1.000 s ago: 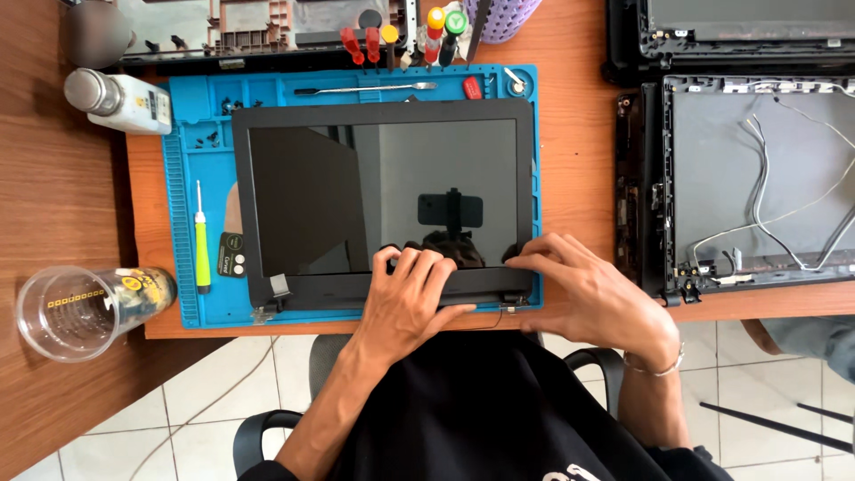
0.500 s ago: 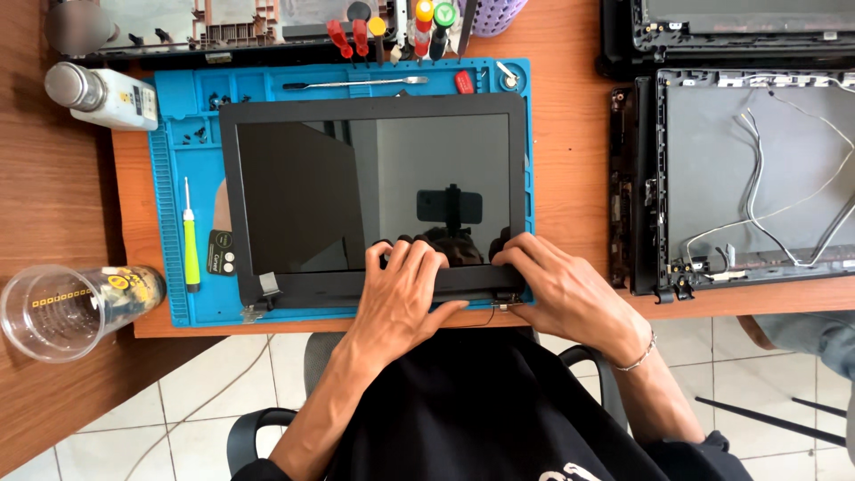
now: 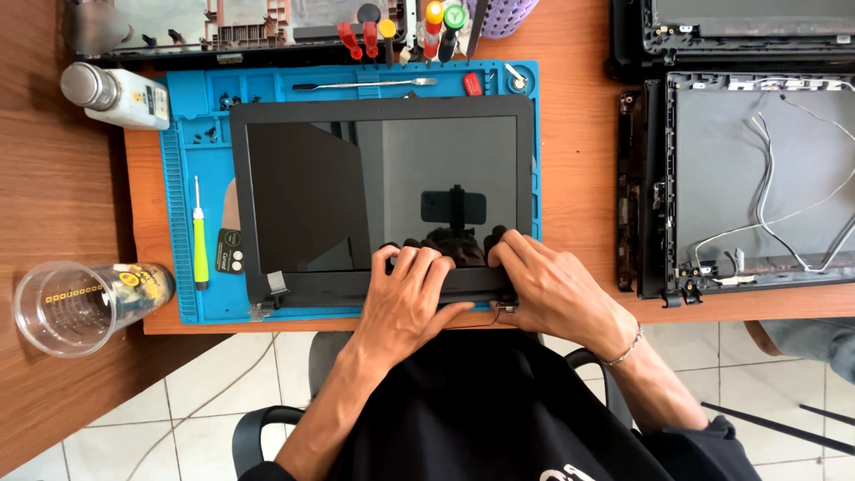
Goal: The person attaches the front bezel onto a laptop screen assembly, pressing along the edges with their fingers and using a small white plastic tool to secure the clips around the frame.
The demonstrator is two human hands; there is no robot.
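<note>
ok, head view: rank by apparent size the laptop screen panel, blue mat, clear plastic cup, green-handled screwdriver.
1. Blue silicone work mat, widest outline, though largely covered.
2. Black laptop screen panel, lying on the mat, both hands at its lower edge.
3. Clear plastic cup, lying on its side.
4. Thin green-handled screwdriver, similar in length but far slimmer.

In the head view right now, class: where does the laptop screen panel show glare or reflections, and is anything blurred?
Head view: the screen panel mirrors a dark wedge on its left half, a paler patch on the right, and a phone-shaped reflection just above the left hand and right hand; the image is sharp throughout, daylight even, shadows soft.
</note>
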